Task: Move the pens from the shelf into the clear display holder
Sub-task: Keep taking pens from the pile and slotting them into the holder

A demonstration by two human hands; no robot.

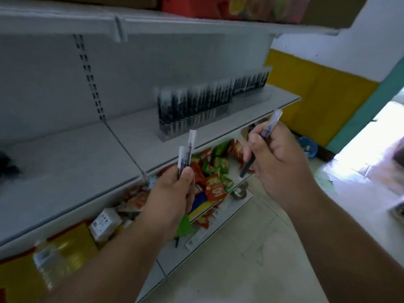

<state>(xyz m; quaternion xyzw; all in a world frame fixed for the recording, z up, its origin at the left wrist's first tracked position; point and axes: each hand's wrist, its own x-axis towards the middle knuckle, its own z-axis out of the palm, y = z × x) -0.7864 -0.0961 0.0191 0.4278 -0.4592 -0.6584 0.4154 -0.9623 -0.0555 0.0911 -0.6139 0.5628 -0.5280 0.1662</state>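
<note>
A clear display holder (162,133) stands on the grey shelf (65,162), packed with a long row of upright dark pens with clear caps. My left hand (172,189) is closed around two pens (185,154), held upright in front of the shelf edge, below the holder. My right hand (277,162) grips a single pen (265,132) at a slant, cap pointing up to the right, just right of the shelf's front edge. A blurred dark heap (7,164) lies at the shelf's far left; what it is cannot be told.
The lower shelf holds red and green snack packets (215,171), small boxes (105,224) and a bottle (47,259). Red boxes (218,7) sit on the top shelf. Tiled floor (251,248) lies to the right, with a yellow and teal wall (317,90) behind.
</note>
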